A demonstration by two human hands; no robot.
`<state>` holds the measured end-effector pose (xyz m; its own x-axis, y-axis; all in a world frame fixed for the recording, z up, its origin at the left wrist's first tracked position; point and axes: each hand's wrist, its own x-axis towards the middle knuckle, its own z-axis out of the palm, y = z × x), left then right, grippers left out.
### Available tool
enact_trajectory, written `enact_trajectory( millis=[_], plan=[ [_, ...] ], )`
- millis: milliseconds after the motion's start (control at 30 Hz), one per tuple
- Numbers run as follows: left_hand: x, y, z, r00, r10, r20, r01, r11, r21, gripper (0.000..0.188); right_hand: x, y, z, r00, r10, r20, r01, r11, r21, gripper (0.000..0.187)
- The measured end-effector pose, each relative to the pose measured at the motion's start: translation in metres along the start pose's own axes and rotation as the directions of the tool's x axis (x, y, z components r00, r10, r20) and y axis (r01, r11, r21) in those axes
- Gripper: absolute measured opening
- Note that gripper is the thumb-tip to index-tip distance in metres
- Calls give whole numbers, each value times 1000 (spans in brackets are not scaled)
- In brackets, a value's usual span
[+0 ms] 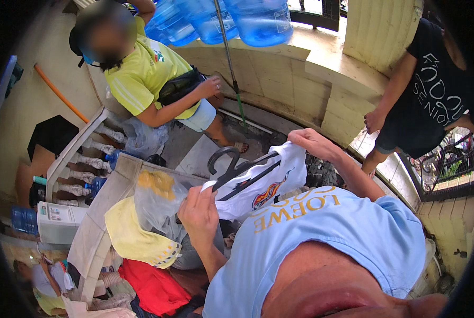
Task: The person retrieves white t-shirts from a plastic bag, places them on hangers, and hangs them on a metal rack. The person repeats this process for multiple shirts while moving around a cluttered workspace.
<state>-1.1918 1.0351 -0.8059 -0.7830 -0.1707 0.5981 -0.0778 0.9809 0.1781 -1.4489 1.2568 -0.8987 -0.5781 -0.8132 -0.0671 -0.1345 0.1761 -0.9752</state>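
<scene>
A white shirt (279, 177) with a colourful print hangs in front of me, partly on a black clothes hanger (247, 177) whose hook points away from my body. My left hand (199, 214) is closed at one shoulder of the shirt, by the hanger's left end. At the opposite shoulder, my right hand (312, 143) pinches the white cloth and keeps it stretched. The hanger's bar lies across the shirt; whether both its ends are inside the cloth I cannot tell. Left of my left hand, a pale yellow towel (133, 228) drapes over the tiled ledge.
A clear plastic bag (160, 206) with something yellow lies beside the towel; red cloth (155, 286) is below. A person in yellow (157, 79) stands ahead, another in black (430, 90) at right. Blue water jugs (261, 21) line the wall; a thin pole (229, 53) leans nearby.
</scene>
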Motion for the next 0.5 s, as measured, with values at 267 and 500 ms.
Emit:
enact_trajectory(
  millis=[267, 500],
  plan=[
    [-7, 12, -1, 989, -127, 74, 135, 984, -119, 18, 3, -4, 3, 993, -99, 65, 48, 840, 540, 23],
    [-20, -1, -7, 975, -160, 154, 173, 982, -73, 19, -6, -11, 24, 965, -210, -156, 250, 917, 312, 19]
  ],
)
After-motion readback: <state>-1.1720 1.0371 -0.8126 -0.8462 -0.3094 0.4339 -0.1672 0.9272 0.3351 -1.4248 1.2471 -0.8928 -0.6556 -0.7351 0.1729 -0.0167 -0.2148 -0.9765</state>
